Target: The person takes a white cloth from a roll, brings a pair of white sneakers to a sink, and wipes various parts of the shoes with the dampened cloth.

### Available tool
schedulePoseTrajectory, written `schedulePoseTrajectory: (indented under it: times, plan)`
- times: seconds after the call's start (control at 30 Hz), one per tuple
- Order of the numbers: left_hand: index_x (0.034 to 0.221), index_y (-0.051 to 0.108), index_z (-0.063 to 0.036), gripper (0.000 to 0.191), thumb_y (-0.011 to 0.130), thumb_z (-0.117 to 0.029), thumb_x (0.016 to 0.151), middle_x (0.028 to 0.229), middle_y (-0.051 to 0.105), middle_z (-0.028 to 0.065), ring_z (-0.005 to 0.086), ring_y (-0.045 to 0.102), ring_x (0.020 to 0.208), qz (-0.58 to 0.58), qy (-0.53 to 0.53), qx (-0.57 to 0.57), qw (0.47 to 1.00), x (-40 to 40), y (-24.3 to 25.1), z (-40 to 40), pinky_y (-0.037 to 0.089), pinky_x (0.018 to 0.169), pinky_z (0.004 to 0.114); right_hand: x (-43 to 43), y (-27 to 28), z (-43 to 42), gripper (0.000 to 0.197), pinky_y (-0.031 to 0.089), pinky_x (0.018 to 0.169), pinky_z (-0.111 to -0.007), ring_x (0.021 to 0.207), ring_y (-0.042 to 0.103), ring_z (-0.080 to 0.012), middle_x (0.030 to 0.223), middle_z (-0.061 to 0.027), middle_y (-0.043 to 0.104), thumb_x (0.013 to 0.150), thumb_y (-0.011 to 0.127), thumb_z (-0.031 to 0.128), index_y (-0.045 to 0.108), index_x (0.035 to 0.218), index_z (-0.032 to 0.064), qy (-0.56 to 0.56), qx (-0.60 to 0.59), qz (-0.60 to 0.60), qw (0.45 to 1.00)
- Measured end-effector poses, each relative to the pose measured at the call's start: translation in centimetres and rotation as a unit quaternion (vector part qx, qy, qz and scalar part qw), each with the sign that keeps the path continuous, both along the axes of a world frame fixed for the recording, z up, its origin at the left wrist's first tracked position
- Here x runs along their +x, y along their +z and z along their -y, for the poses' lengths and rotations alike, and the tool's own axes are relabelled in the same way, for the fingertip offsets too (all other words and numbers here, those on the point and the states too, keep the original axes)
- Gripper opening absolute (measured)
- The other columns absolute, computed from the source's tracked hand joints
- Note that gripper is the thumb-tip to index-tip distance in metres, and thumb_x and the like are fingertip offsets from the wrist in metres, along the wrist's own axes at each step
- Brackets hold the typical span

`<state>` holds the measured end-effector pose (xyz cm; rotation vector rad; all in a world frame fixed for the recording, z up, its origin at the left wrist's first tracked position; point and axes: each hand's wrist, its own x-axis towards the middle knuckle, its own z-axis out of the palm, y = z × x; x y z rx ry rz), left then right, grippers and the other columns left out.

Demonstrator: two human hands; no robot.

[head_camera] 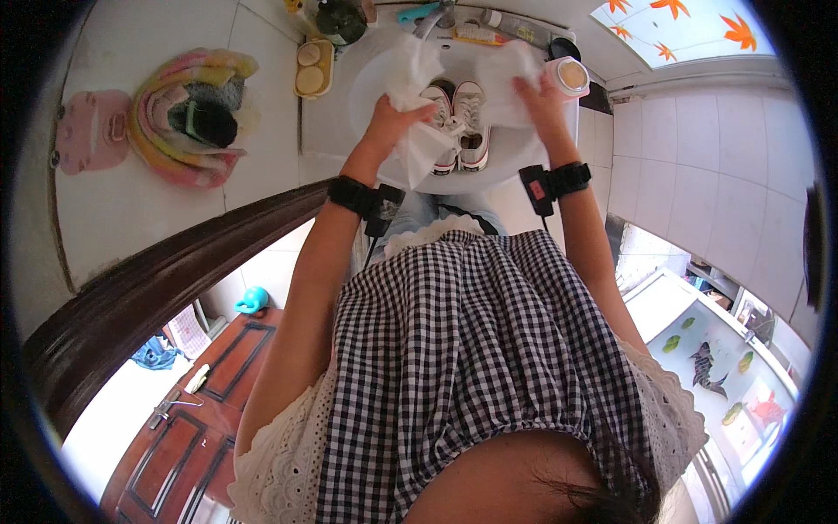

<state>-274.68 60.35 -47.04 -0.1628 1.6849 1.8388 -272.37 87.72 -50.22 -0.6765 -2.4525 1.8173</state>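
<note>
A pair of white canvas sneakers with laces rests in the white washbasin (pixel 366 72), the left shoe (pixel 440 108) and the right shoe (pixel 470 124) side by side. My left hand (pixel 393 124) grips a thin white sheet (pixel 419 147), apparently tissue, that hangs partly over the left shoe. Another white sheet (pixel 507 92), blurred, is held in my right hand (pixel 545 108) to the right of the shoes. The sheets hide parts of the basin and of the left shoe.
A faucet (pixel 432 19) stands at the basin's back, near a tube (pixel 478 35) and a bottle (pixel 517 27). A round-topped container (pixel 571 75) sits by my right hand. A yellow soap dish (pixel 313 69) is at left. Towels (pixel 186 118) hang on the tiled wall.
</note>
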Motion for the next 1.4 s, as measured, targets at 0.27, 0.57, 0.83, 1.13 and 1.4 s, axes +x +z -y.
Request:
schedulePoseTrajectory:
  times: [0.27,0.57,0.83,1.13,1.4]
  plan:
    - [0.092,0.059,0.0008,0.026,0.07,-0.012,0.072,0.076,0.062,0.0061,0.0141,0.059,0.064,-0.048,-0.013,-0.09,0.995,2.6,-4.6,2.5,0.049,0.059,0.029,1.9,-0.1,-0.5,0.048,0.048,0.066,-0.027,0.075,0.058,-0.0172,0.094,-0.0068,0.057,0.071,0.072,0.01,0.045,0.11,0.0024,-0.066,-0.096,-0.102,0.988]
    - [0.112,0.052,-0.0091,0.045,0.066,-0.024,0.072,0.101,0.058,0.011,0.0309,0.058,0.087,-0.346,-0.284,-0.245,0.86,5.4,-0.8,-2.6,0.048,0.072,0.039,2.4,-3.6,1.6,0.064,0.047,0.073,-0.034,0.095,0.054,-0.0224,0.108,-0.0164,0.051,0.068,0.073,0.01,0.036,0.12,0.0082,-0.029,0.073,-0.052,0.995]
    - [0.114,0.046,-0.0101,0.041,0.058,-0.013,0.075,0.095,0.058,0.0122,0.0313,0.058,0.085,-0.384,-0.228,-0.305,0.841,3.9,0.7,-1.7,0.047,0.07,0.041,1.7,-2.1,0.9,0.045,0.037,0.088,-0.041,0.1,0.048,-0.0319,0.104,-0.0169,0.054,0.064,0.072,0.014,0.051,0.103,0.0083,0.028,0.23,0.042,0.972]
    - [0.102,0.054,-0.0048,0.033,0.062,-0.008,0.07,0.096,0.06,0.0194,0.0384,0.056,0.091,-0.351,-0.111,-0.245,0.897,1.0,1.1,-0.1,0.045,0.075,0.041,2.5,-0.9,2.5,0.04,0.033,0.094,-0.045,0.112,0.042,-0.0348,0.108,-0.0138,0.054,0.065,0.07,0.023,0.056,0.099,0.007,0.145,0.309,-0.008,0.94]
    - [0.099,0.055,-0.004,0.033,0.065,-0.012,0.069,0.093,0.06,0.0187,0.0373,0.056,0.09,-0.336,-0.127,-0.26,0.897,0.7,1.1,-1.8,0.045,0.074,0.041,0.6,-0.2,2.5,0.037,0.035,0.093,-0.049,0.109,0.047,-0.0317,0.115,-0.0138,0.05,0.077,0.052,0.011,0.049,0.114,0.0032,0.284,0.568,0.146,0.759]
